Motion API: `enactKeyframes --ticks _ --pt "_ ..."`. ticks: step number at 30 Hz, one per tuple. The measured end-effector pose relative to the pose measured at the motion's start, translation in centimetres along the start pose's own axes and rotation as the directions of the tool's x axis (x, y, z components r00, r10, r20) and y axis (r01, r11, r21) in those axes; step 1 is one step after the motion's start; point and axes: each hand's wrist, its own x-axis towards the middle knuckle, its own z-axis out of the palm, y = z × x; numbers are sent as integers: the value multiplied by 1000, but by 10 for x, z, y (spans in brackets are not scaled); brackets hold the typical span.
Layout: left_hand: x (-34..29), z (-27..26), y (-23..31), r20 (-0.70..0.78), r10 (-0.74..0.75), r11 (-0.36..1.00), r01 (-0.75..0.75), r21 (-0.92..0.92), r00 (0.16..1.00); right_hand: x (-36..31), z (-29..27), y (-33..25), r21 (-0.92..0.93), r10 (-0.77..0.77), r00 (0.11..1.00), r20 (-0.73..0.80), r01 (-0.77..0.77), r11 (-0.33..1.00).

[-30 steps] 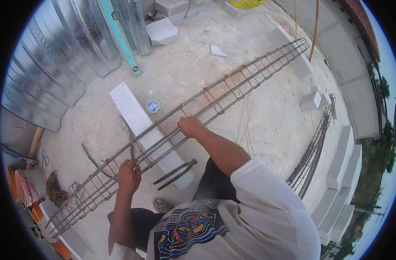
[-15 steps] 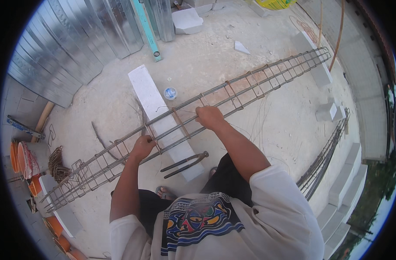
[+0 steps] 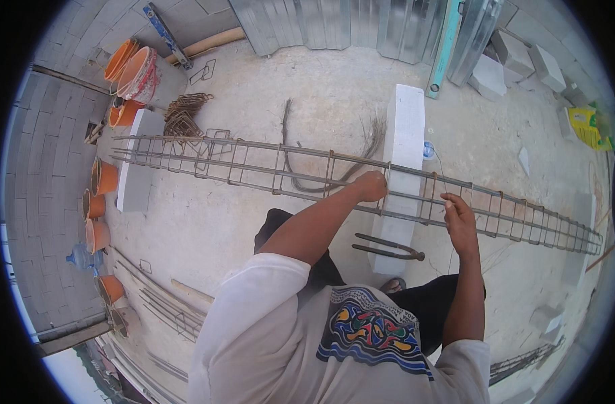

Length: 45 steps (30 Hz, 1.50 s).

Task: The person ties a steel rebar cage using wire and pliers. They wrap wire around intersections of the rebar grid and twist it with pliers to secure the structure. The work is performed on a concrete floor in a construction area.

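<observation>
Nearest to the camera is the person's white shirt (image 3: 287, 337) with a coloured print on the chest. From it 2 bare forearms go up to a long steel bar cage (image 3: 267, 172).

The left hand (image 3: 370, 186) is closed on a bar of the cage, just at the left edge of a white block (image 3: 405, 135). The right hand (image 3: 460, 219) is near a bar more to the right, with the fingers (image 3: 450, 199) bent at a thin wire; I cannot tell if it really grips the bar. The 2 hands are apart, with the white block between them.

The cage lies across the concrete floor (image 3: 206, 229) from the left side to the right edge, and it rests on the white block near its middle and on a second white block (image 3: 136, 182) near its left end. On the near end of the first block lies a pair of pincers (image 3: 388, 248), just below the cage and between the 2 arms.

On the floor behind the cage lie some bent dark bars (image 3: 294, 158) and a heap of rusty wire rings (image 3: 185, 114). Along the left side stand orange buckets (image 3: 136, 71) beside a grey block wall (image 3: 52, 135). At the far edge of the floor stand corrugated metal sheets (image 3: 341, 23) and a turquoise level (image 3: 447, 47) that leans there.
</observation>
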Motion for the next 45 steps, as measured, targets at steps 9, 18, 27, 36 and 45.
enactKeyframes --ticks 9,18,27,36,45 --pt "0 -10 11 115 -176 983 180 -25 978 -13 45 -12 -84 -5 1000 -29 2 996" --pt "9 -7 11 146 -129 992 128 16 981 7 61 32 -313 -186 973 -133 137 940" --pt "4 -21 8 67 -24 993 32 -115 997 4 65 24 -497 -285 928 -239 136 857" --pt "-10 -37 19 116 -26 975 51 -217 993 9 80 53 -299 -32 986 -163 -19 954" --pt "1 -26 8 116 155 987 -150 -50 981 26 121 38 482 514 857 20 -459 746"
